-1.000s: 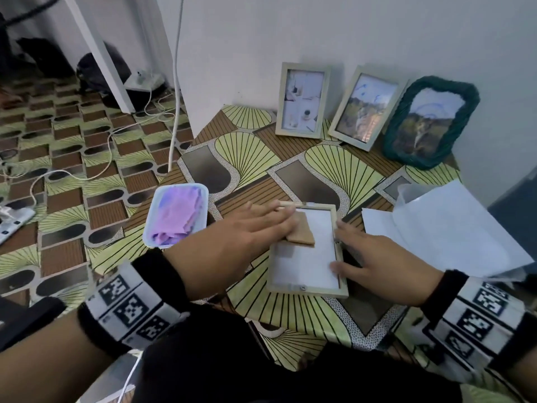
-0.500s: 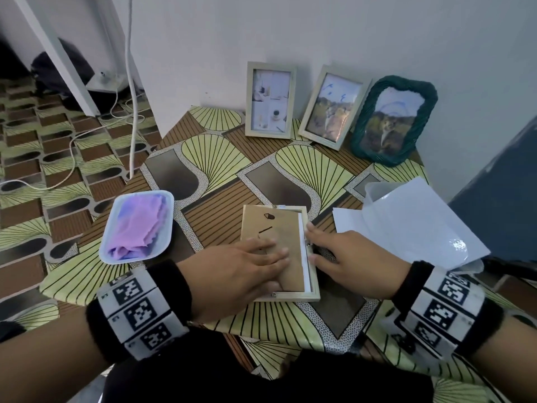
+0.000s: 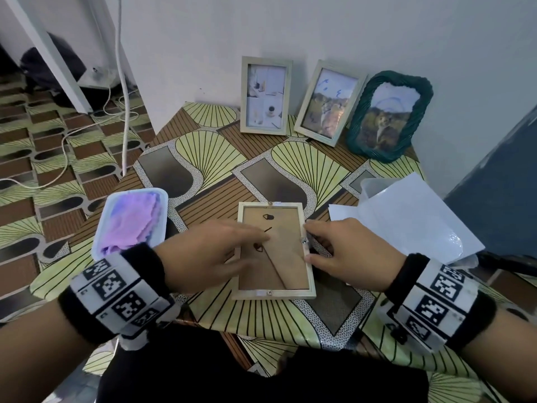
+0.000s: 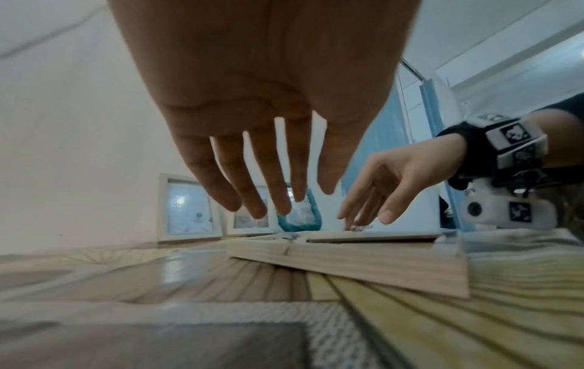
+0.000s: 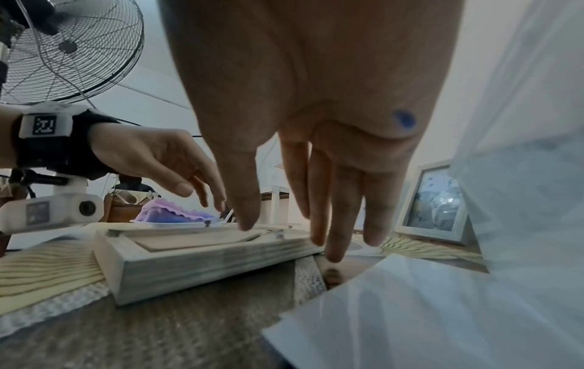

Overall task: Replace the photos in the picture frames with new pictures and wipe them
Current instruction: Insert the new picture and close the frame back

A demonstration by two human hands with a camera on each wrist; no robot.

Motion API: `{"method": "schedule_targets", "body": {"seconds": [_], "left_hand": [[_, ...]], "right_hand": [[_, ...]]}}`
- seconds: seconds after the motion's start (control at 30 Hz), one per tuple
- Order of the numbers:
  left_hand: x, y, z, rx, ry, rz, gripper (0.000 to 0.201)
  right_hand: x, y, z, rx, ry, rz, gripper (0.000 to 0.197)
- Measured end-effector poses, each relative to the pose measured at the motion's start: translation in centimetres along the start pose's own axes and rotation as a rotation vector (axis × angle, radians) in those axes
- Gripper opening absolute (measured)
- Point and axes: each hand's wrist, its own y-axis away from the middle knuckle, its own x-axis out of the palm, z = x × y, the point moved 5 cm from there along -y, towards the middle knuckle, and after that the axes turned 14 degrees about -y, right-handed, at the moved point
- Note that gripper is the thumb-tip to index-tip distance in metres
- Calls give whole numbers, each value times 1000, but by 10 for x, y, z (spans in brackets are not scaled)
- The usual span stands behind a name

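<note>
Patterned green-and-brown tablecloth over a small table against a pale wall. Near the front edge, face down: a pale wooden picture frame, brown backing board seated inside it. Left hand stretched flat across the frame's left rail, fingers straight and slightly spread, tips over the board; from the left wrist view, fingers hovering just above it, contact impossible to tell. Right hand at the frame's right rail, fingers loosely extended and pointing down, tips at or just beside the rail near a small metal tab; nothing gripped. Just right of the frame, touching the right hand's side: loose white sheets, one glossy and curling up. Left of the frame, near the left wrist: a white tray with a crumpled purple cloth in it. Further back, leaning on the wall in a row: a pale frame with a light collage photo, a second pale frame tilted beside it with a landscape photo, then a dark green woven frame. On the floor to the left, white cables; in the right wrist view, a standing fan behind the left arm.
</note>
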Motion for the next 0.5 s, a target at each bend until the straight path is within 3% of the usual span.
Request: {"method": "schedule_targets", "body": {"seconds": [0.07,0.13,0.33,0.5], "left_hand": [[-10,7,13,-109,-30,-153,35],[-15,13,22,-183,-37,-213,33],[13,16,15,-196,-148,79,66],[25,19,15,-262,-179,54,82]], "right_hand": [[-5,1,0,7,-15,-81,17],[-9,0,-1,20,-56,-140,19],[-2,-4,-4,53,-135,-112,14],[3,-3,-4,60,-130,-109,15]]}}
